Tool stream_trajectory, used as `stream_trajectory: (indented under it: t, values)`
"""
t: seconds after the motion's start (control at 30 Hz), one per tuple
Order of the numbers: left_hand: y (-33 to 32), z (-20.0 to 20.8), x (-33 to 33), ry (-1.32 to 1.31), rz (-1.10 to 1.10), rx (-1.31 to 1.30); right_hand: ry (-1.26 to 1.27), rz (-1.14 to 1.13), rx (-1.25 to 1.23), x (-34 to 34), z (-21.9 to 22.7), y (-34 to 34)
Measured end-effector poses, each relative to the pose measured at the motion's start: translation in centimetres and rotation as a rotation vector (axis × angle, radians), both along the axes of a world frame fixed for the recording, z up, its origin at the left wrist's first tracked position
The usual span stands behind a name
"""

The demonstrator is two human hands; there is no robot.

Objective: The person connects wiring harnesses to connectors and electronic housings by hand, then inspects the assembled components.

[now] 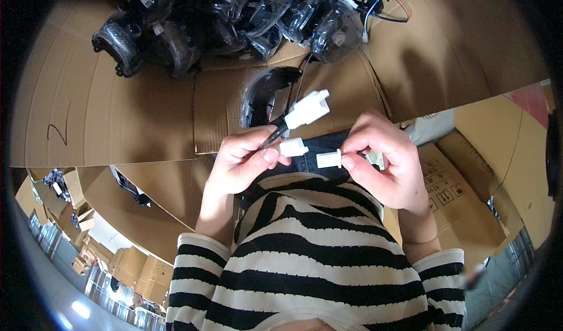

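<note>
At the frame's centre, the left hand (246, 160) firmly holds a large plug (308, 109) and a small plug (293, 147); the right hand (384, 158) pinches a white connector (328, 159). Small plug and connector stay near but apart; joining appears not yet done.

Right-side plug (328, 159): the right hand (384, 158) is covering its rear.
Black cable (273, 136): the left hand (237, 161) is hiding its lower stretch.
Clear-and-black parts (338, 33): the top edge is cutting some off.
Lower-right dark shape (474, 276): blurring beyond recognition.
</note>
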State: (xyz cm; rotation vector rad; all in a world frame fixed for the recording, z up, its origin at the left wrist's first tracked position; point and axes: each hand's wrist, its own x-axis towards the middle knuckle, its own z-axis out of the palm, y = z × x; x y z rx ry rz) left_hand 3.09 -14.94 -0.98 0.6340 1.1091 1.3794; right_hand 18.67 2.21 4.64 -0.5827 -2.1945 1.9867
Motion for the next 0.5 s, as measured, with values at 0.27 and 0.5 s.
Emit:
stream_trajectory:
  t: [0.27,0.5]
  values:
    - [0.8,0.2,-0.2,0.049,-0.118,0.1,0.017,0.043,0.01,-0.4,-0.2,-0.1]
    - [1.6,0.9,0.5,0.082,-0.19,0.005,0.044,-0.023,0.295,-0.1,-0.9,-0.5]
